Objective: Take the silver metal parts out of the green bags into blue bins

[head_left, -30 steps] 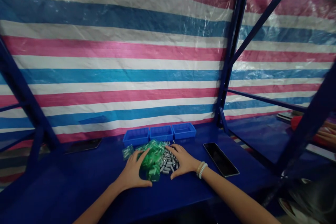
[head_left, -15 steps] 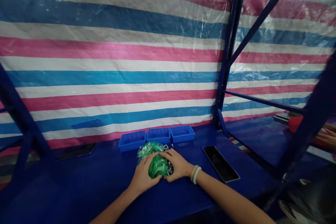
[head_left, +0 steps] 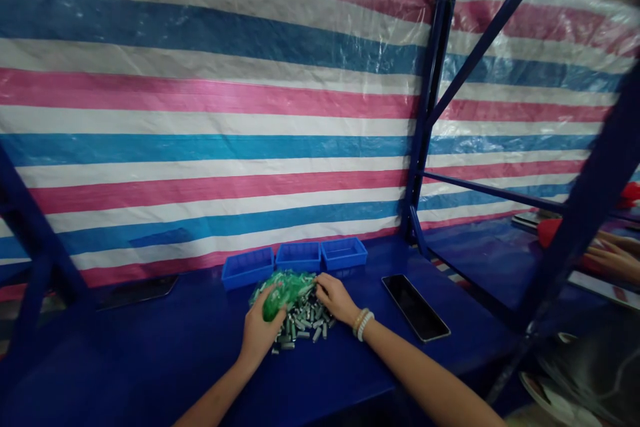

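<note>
A crumpled green plastic bag (head_left: 293,285) lies between my hands on the blue table. My left hand (head_left: 262,328) is wrapped round the bag's left side. At the bag's right edge, my right hand (head_left: 336,299) has its fingers pinched on the plastic; a beaded bracelet circles that wrist. Many small silvery cylinders (head_left: 306,321) are spread in a pile on the table under and in front of the bag.
Three blue trays, left (head_left: 248,268), middle (head_left: 299,257) and right (head_left: 344,253), stand behind the bag. A phone (head_left: 416,307) lies to the right, a dark flat object (head_left: 140,290) to the left. Blue posts flank the table. Another person's hands (head_left: 617,255) are at far right.
The cylinders have come out of the green bag onto the table. My left hand has moved slightly left with the bag, and my hands are further apart.
</note>
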`<state>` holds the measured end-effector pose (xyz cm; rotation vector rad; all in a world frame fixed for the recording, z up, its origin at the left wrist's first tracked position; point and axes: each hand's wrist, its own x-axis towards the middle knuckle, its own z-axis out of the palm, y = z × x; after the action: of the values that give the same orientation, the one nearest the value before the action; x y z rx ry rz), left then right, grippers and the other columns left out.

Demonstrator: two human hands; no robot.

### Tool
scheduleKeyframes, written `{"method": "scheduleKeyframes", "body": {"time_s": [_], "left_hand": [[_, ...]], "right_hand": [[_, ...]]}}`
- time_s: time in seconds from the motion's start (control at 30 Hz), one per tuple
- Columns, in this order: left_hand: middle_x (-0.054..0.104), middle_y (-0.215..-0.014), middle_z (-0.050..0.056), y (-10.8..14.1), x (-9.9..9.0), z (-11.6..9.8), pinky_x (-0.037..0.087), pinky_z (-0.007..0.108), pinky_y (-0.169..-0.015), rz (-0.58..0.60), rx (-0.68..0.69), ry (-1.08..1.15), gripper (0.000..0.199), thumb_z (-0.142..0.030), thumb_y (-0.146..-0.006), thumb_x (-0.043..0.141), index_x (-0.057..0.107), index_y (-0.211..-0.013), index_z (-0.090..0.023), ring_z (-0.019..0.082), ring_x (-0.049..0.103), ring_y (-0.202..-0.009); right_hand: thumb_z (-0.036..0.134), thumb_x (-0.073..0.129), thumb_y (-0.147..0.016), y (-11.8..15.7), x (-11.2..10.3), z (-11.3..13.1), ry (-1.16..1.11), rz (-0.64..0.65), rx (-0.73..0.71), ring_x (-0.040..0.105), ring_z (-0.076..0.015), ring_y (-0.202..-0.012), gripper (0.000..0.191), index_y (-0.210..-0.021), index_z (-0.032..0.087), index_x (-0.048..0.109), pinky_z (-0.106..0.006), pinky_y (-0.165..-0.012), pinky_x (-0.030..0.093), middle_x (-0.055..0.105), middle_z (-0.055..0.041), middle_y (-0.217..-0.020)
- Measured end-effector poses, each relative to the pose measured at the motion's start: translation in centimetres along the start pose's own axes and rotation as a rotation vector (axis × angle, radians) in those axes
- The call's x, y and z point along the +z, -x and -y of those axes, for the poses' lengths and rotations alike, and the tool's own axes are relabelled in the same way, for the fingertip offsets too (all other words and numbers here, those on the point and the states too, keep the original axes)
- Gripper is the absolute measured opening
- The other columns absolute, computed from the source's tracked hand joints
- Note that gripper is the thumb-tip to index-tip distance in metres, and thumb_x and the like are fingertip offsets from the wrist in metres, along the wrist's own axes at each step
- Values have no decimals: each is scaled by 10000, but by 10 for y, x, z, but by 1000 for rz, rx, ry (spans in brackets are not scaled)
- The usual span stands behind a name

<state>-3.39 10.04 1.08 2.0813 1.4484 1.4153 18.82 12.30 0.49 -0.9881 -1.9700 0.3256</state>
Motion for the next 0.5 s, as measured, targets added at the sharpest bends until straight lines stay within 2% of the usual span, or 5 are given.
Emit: {"method": "scheduleKeyframes", "body": {"time_s": [0.13, 0.2, 0.3, 0.4, 0.5], "left_hand": [[661, -1177, 101, -5, -4, 3, 481, 426, -952, -55, 56, -87, 440, -333, -780, 599, 576, -1193, -184, 287, 617, -1096], [634, -1206, 107, -7, -7, 4, 452, 452, -977, -27, 146, -152, 495, -345, -769, 633, 542, -1234, -198, 296, 584, -1129], [574, -1283, 129, -7, -11, 2, 414, 480, -1002, 35, 260, -250, 685, -413, -716, 708, 460, -1322, -209, 320, 525, -1188], [509, -1365, 142, -6, -14, -1, 353, 525, -1032, 87, 300, -364, 858, -511, -660, 736, 387, -1390, -226, 357, 459, -1252], [488, -1391, 142, -4, -18, -4, 271, 577, -1060, 115, 337, -451, 940, -599, -613, 731, 375, -1406, -241, 391, 417, -1282]], "right_hand": [[56, 430, -876, 4, -9, -3, 3, -1, 21, 548, -177, -884, 252, -968, 169, 635, -299, -834, 437, 578, -52, -938], [41, 438, -864, 6, -13, -2, 18, 18, 10, 531, -190, -940, 278, -988, 177, 647, -328, -889, 422, 587, -55, -965], [14, 431, -847, 5, -19, 0, 49, -4, -16, 510, -199, -982, 322, -1024, 178, 644, -346, -925, 410, 588, -64, -1005], [26, 425, -869, -7, -27, 0, 146, -45, -21, 501, -211, -992, 320, -1067, 170, 631, -354, -917, 407, 603, -77, -1020], [100, 475, -904, -31, -33, -2, 358, 21, -14, 488, -239, -1008, 284, -1128, 189, 624, -374, -880, 394, 636, -85, -1033]]}}
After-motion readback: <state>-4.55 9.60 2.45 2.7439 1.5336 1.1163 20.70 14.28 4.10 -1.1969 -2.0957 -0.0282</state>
